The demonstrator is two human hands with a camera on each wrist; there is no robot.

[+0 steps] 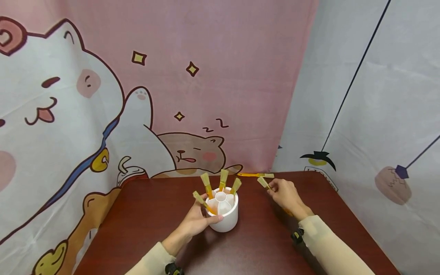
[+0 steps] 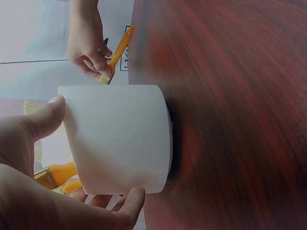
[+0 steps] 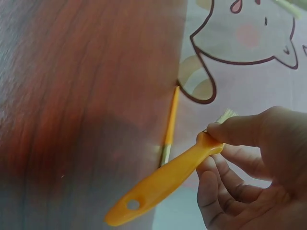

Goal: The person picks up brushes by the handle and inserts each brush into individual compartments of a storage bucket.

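Note:
A white round holder (image 1: 224, 224) with inner compartments stands on the table, several orange-handled brushes (image 1: 206, 182) leaning out of it, bristles up. My left hand (image 1: 196, 222) grips its left side, thumb at the rim; in the left wrist view the fingers wrap around the wall (image 2: 117, 139). To the right, above the table, my right hand (image 1: 286, 194) pinches a paintbrush (image 3: 165, 184) near its ferrule. The bristles point up and the orange handle hangs down towards the wrist. Another brush (image 1: 252, 175) lies at the table's far edge, beyond the right hand.
The dark red-brown table (image 1: 154, 214) has its far edge against a pink cartoon-printed cloth (image 1: 240, 76). A pale grey cloth (image 1: 361, 114) hangs along the right side. Both sleeves are cream coloured, with a black device below each wrist.

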